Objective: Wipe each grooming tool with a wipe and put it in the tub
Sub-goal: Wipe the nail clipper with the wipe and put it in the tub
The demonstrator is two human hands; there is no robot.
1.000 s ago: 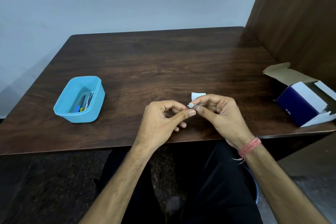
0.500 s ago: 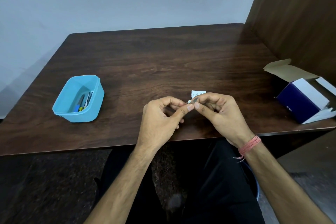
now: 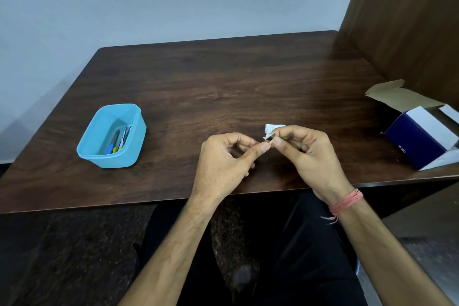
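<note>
Now a dark tool (image 3: 271, 137) tip shows between both hands' still-pinching fingers (image 3: 263, 148).

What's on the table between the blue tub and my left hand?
Nothing: the head view shows bare table between the blue tub and the left hand.

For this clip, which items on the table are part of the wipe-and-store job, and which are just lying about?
Part of the job:
- small dark tool, pinched between left hand and right hand
- white wipe at the tool's tip
- blue tub, already holding tools
- white sachet, possibly the wipe's wrapper

Lying about:
- open navy box; purpose unclear
</note>
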